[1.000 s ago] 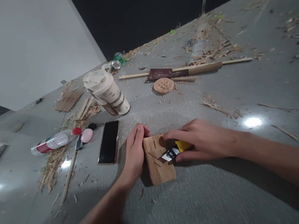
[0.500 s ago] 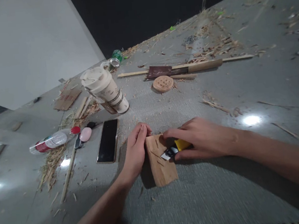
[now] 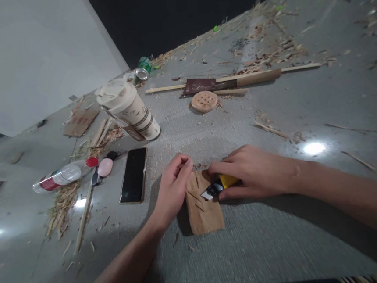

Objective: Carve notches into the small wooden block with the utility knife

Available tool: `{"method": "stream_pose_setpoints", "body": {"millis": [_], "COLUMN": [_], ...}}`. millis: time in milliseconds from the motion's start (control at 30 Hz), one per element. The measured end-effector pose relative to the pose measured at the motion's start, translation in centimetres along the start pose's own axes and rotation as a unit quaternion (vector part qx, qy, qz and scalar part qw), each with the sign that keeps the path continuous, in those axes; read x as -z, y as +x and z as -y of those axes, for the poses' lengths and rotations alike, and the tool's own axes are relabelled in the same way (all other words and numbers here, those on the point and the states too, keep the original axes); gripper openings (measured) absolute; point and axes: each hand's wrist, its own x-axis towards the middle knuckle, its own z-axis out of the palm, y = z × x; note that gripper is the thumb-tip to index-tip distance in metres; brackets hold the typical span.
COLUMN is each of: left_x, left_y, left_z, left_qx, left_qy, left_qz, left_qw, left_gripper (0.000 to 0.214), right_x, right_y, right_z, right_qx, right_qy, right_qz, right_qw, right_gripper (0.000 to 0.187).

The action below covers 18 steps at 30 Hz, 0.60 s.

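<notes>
A small wooden block (image 3: 206,217) with several slits cut in its top face lies on the grey table before me. My left hand (image 3: 175,182) is closed at its far left corner, steadying it, thumb bent over the curled fingers. My right hand (image 3: 253,171) grips a yellow and black utility knife (image 3: 226,181). The knife's short blade points left and rests low over the middle of the block; whether it touches the wood I cannot tell. Part of the knife's handle is hidden in my palm.
Left of my hands lie a phone (image 3: 134,176), a pink round thing (image 3: 105,167) and a plastic bottle (image 3: 64,175). Beyond stand a lidded paper cup (image 3: 136,113) and a green can (image 3: 144,66). A carved wooden disc (image 3: 204,101), long sticks (image 3: 258,77) and wood shavings (image 3: 276,54) lie farther back.
My left thumb has shifted slightly up and right at the block's corner. The knife has barely moved to the left. The whole view has tilted a little.
</notes>
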Motion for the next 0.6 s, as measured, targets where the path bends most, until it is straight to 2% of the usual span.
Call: {"method": "stream_pose_setpoints", "body": {"millis": [300,600], "left_x": [0.02,0.05], "left_y": [-0.04,-0.24], "left_z": [-0.11,-0.17], "left_qx": [-0.002,-0.024], "left_qy": [-0.002,0.021], "left_qz": [0.018,0.048], "left_qw": [1.0,0.998], "left_gripper": [0.027,0.025], "right_x": [0.1,-0.09], "right_y": [-0.05,-0.14], "right_z": [-0.03,-0.22], "right_qx": [0.004,0.027], "right_qy": [0.02,0.004], "right_qz": [0.007,-0.018], "right_qw": [1.0,0.999], "right_gripper": [0.039,0.038]}}
